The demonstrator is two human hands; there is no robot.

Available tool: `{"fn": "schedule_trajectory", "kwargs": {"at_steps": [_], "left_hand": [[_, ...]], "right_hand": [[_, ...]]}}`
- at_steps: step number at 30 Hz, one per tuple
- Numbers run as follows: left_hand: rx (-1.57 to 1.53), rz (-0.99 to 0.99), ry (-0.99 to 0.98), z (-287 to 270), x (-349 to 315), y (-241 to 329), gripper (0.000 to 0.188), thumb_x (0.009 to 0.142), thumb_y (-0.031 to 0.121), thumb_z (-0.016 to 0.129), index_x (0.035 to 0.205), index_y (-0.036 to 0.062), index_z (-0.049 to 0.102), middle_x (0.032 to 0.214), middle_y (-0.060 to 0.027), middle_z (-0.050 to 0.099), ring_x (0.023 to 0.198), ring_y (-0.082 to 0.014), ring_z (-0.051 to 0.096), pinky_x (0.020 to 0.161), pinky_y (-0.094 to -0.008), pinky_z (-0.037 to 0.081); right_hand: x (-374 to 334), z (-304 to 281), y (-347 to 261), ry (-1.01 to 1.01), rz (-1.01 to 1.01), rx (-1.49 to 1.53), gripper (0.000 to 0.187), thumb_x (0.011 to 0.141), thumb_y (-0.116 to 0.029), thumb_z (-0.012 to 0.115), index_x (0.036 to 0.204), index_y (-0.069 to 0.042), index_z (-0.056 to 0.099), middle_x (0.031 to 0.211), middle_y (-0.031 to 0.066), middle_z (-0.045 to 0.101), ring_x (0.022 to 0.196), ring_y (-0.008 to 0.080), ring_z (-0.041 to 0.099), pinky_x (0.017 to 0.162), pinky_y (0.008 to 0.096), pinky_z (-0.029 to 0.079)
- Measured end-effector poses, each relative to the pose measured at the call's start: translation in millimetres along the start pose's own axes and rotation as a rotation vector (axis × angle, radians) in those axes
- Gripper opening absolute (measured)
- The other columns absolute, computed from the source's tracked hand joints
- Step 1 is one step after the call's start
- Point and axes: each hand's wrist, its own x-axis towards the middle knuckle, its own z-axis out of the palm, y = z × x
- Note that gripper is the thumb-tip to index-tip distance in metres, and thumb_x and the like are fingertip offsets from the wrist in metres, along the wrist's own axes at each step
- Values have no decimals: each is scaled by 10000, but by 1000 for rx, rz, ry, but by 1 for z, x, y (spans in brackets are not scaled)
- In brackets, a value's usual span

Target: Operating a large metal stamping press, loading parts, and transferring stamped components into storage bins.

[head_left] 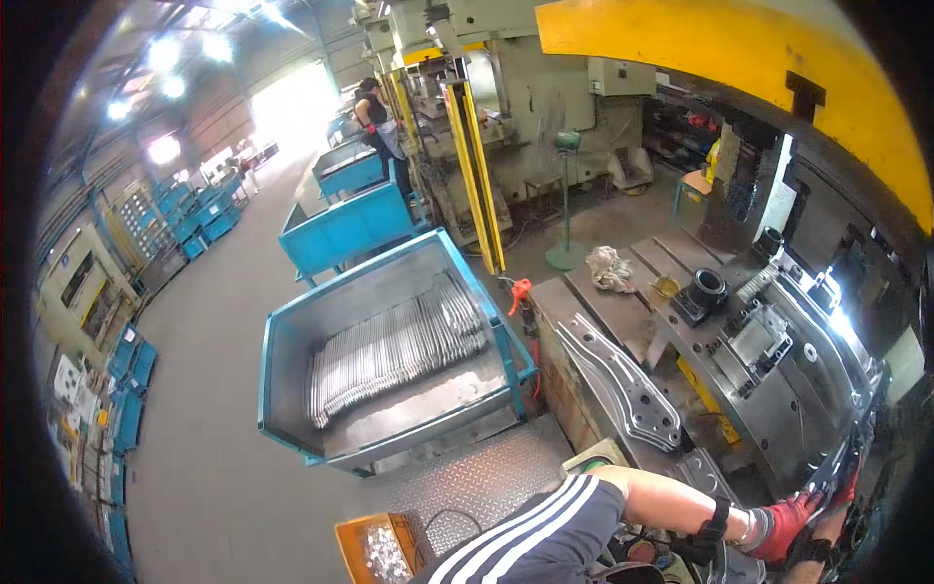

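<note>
My left hand (pixel 778 529), in a red glove, reaches to the lower right. Its fingers are closed on the near end of a long, curved stamped metal panel (pixel 835 465). Beside it is my right hand (pixel 848 486), also red-gloved, at the same end of the panel; its fingers are mostly hidden in the dark. The panel runs along the right side of a steel die (pixel 764 341) on the press bed. On the bed's left edge lies another shaped metal part (pixel 628 384) with holes, apart from both hands.
A blue bin (pixel 384 443) stands left of the press, holding a row of metal parts (pixel 399 350). A yellow press beam (pixel 739 58) hangs overhead. A crumpled rag (pixel 609 270) lies on the bed. Farther off, a person (pixel 375 122) stands by more blue bins (pixel 350 229).
</note>
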Motion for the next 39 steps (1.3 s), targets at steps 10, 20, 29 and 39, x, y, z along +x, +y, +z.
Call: {"fn": "schedule_trajectory", "kwargs": {"at_steps": [10,20,29,39], "left_hand": [[73,38,29,-39,-15,-24,482,694,12,586,1171,-7,526,1034,-238,555,980,-383,559,854,-436,475],[65,107,-84,-34,-25,16,959,686,190,744,1418,-109,202,1422,-394,246,1330,-502,298,1102,-426,312],[73,117,-149,-74,-25,63,977,680,245,762,1397,-127,214,1393,-408,266,1259,-512,391,1043,-452,383],[46,177,-185,-48,-2,66,921,715,220,709,1400,-144,213,1385,-405,278,1300,-507,337,1087,-451,325]], "right_hand": [[16,-9,-32,28,67,263,538,836,-429,620,1285,-150,515,862,125,604,770,278,630,691,387,524],[15,-24,-42,62,126,317,487,880,-488,585,1297,-244,523,784,128,612,668,295,669,559,404,562],[-4,-15,-68,39,159,363,496,922,-398,558,1362,-186,476,1013,138,615,759,275,672,625,411,570],[-15,-39,-91,50,180,429,500,930,-418,501,1318,-103,500,884,198,648,711,369,660,632,490,565]]}}
